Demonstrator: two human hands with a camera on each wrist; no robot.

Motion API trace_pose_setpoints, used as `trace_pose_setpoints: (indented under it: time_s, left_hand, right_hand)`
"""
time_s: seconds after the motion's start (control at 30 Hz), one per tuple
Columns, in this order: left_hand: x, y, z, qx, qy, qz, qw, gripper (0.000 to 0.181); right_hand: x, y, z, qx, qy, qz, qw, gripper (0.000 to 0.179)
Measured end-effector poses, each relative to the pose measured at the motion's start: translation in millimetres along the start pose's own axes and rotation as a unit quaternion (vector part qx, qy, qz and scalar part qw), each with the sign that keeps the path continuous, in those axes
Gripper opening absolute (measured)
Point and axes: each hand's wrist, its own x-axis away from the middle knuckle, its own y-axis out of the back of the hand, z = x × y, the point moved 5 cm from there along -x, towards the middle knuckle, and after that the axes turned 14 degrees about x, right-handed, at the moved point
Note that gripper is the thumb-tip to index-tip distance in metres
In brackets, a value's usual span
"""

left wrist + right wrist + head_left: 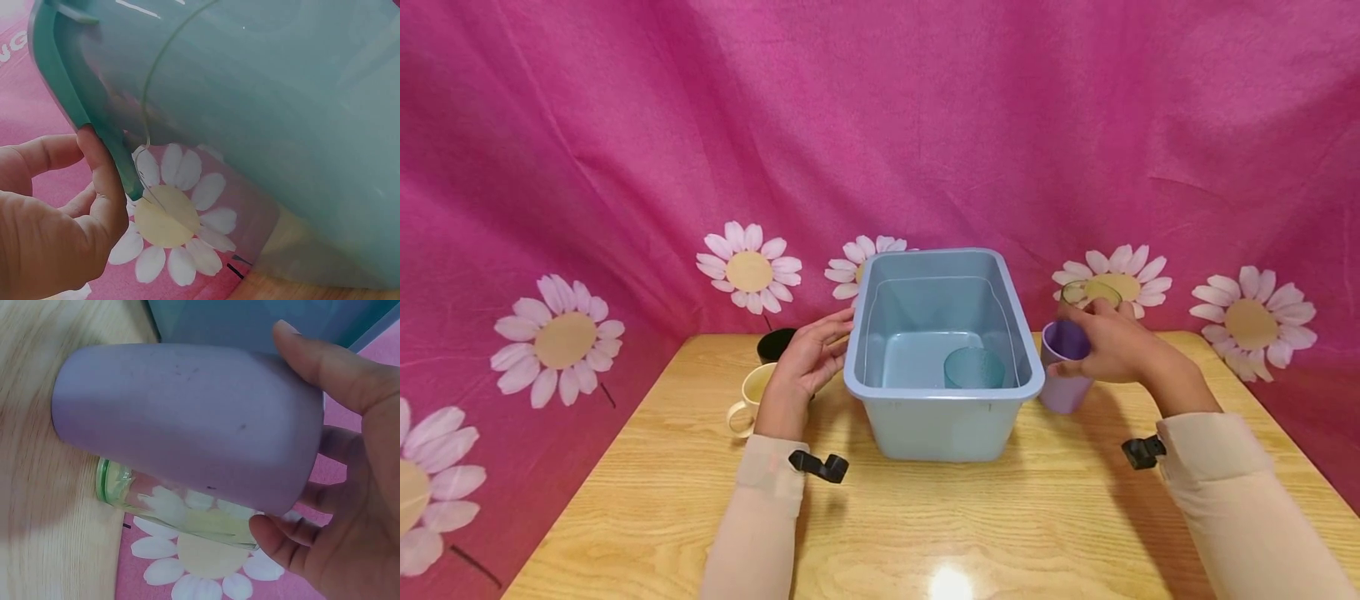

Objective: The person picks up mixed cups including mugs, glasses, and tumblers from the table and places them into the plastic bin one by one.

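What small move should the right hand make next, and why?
Probably close the right hand securely around the purple cup: thumb and fingers are at its rim, and the cup stands upright on the table.

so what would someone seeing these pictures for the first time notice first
The eye would likely go first to the bright pink cloth filling the background, with its big white daisies. Next comes the pale blue tub mid-table, with a teal see-through container inside it, toward the near end. Right of the tub, the purple cup has the right hand at its rim and a green-tinted glass behind it.
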Motion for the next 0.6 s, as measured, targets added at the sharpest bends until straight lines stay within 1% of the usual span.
trace_pose_setpoints:
  time_s: [0.13,0.43,0.6]
  left_hand:
    - [0.3,0.4,-0.9,-0.004,0.002,0.002,1.0,0.047]
    - [2.5,-0.9,-0.7,-0.005,-0.001,-0.002,1.0,0.04]
    - [1.8,-0.5,-1.4,-0.007,-0.001,0.0,1.0,0.043]
  right_hand:
    - [-0.4,0.9,0.1,-0.002,0.007,0.003,1.0,0.096]
    - [-1.1,0.9,-1.5,0.002,0.024,0.003,0.9997,0.084]
    - [-2.5,0.8,-0.6,-0.002,0.026,0.002,0.9997,0.078]
